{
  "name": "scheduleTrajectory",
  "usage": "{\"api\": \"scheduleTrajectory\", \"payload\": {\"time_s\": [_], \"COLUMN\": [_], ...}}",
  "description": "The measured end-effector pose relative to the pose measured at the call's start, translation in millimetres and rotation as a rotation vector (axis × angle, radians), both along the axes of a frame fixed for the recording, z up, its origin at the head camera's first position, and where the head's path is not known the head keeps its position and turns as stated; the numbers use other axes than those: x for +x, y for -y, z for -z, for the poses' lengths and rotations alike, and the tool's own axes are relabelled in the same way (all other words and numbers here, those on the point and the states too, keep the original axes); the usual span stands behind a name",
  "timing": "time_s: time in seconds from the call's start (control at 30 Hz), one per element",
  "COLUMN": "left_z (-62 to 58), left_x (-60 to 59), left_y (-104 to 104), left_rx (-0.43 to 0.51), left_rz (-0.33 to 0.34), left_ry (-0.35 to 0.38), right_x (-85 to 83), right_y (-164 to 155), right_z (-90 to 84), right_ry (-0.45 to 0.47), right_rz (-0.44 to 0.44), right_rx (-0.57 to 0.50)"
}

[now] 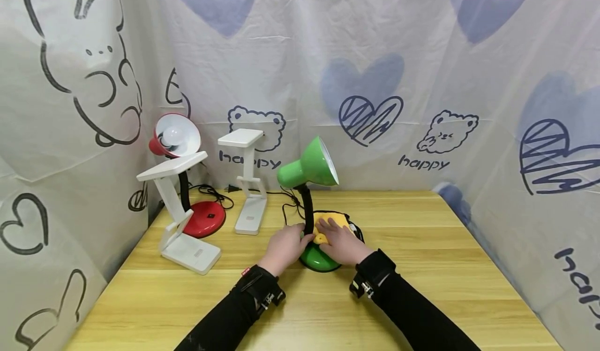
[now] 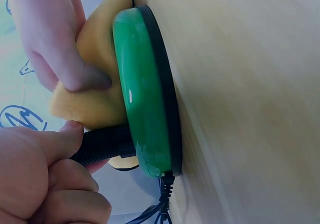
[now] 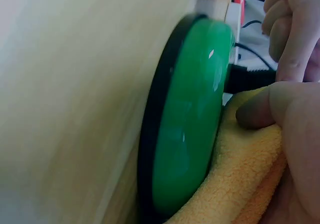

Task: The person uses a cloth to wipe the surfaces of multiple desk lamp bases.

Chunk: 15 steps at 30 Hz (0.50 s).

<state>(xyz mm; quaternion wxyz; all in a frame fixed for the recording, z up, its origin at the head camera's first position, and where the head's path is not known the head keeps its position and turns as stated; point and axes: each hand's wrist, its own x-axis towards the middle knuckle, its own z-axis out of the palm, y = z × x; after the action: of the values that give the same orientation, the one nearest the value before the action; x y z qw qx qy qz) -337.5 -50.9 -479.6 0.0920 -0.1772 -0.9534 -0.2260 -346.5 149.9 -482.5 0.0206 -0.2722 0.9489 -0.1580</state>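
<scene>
Nearest the viewer, two black sleeves [image 1: 412, 309] reach forward over the wooden tabletop [image 1: 469, 267]. The left hand [image 1: 283, 247] sits at 9 o'clock of the green lamp [image 1: 309, 171]; the left wrist view shows its thumb and curled fingers [image 2: 65, 194] clasped round the foot of the black bendable neck [image 1: 307, 210]. The right hand [image 1: 341, 242] lies at 3 o'clock of that neck, fingers curled onto a yellow cloth [image 1: 335, 221] and pressing it against the top of the round green base [image 1: 316, 260]; the right wrist view shows a fingertip [image 3: 252, 115] sunk into the pile. The base rests flat on the tabletop, near its middle. A black cord [image 1: 287, 205] leaves the base at 12 o'clock and runs toward the rear.

Risks, as judged from this arrangement: the shade stands high above a small base, so a hard push of the cloth toward 9 o'clock could tip the lamp if the left hand's hold loosens. The cloth could also catch the cord and drag it.

Farther off, at 10 o'clock, stand a white folding lamp [image 1: 180, 221], a red lamp [image 1: 187, 184] just behind it, and a second white folding lamp [image 1: 247, 184]. A printed curtain [image 1: 422, 80] with hearts and bears closes the background.
</scene>
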Motion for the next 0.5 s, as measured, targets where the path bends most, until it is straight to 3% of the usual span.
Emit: {"api": "scheduleTrajectory", "payload": {"time_s": [0.27, 0.5], "left_z": [1.4, 2.6], "left_x": [-0.6, -3.1], "left_y": [0.4, 0.8], "left_rx": [-0.009, -0.035], "left_rz": [-0.004, -0.017], "left_ry": [-0.009, -0.035], "right_x": [-3.6, 6.6], "right_y": [-0.7, 0.6], "right_z": [2.5, 4.6], "right_ry": [0.014, 0.02], "right_rz": [0.005, 0.004], "right_rx": [-0.024, 0.015]}}
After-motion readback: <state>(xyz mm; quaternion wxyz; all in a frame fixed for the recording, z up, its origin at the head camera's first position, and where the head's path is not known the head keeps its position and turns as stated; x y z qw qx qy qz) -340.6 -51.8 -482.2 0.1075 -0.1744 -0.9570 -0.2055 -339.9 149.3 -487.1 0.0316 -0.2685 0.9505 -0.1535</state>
